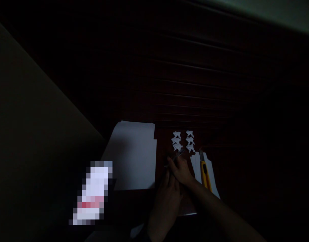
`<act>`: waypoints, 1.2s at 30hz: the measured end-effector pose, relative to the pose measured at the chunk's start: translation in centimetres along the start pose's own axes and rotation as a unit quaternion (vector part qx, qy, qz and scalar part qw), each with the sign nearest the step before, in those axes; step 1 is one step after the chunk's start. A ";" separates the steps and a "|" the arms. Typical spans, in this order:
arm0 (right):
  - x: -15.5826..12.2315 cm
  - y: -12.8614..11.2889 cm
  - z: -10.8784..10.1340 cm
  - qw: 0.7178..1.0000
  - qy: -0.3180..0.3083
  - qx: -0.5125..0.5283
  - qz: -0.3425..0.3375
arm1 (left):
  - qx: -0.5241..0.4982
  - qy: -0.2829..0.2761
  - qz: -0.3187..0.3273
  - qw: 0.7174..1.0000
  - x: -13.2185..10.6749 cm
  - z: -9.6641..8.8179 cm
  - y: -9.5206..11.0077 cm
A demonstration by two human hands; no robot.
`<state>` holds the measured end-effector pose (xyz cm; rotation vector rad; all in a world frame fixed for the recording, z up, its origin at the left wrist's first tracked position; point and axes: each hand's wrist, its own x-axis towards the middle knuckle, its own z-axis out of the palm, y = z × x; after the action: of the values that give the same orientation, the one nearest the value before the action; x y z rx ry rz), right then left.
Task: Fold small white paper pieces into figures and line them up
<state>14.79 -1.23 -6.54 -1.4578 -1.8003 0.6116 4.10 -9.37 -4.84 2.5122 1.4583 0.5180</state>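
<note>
The scene is very dark. My right hand [180, 169] rests on a dark wooden table, fingers closed round a thin pen-like tool [176, 156] that points up toward two short rows of small folded white paper pieces [182, 140]. My left hand [166, 198] lies just below and left of it, fingers curled, pressing on something I cannot make out; its fingertips touch the right hand.
A white paper sheet [135, 154] lies left of the hands. A yellow utility knife [204, 170] lies on a white paper strip [211, 174] to the right. A pixelated bright patch [92, 193] sits at lower left. A dark slatted surface [194, 77] rises behind.
</note>
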 end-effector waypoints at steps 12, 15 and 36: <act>0.1 -0.1 -0.1 1.000 -0.010 -0.003 -0.007 | -0.003 -0.002 0.009 1.000 0.0 0.2 0.0; 0.1 -0.1 -0.1 1.000 -0.012 -0.007 -0.007 | 0.000 0.000 0.007 1.000 -0.1 0.2 -0.1; 0.0 0.0 0.1 1.000 0.002 -0.006 -0.007 | 0.010 0.002 0.009 1.000 0.1 0.0 0.1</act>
<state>14.72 -1.19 -6.58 -1.4524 -1.8116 0.5923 4.21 -9.28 -4.77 2.5428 1.4514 0.5150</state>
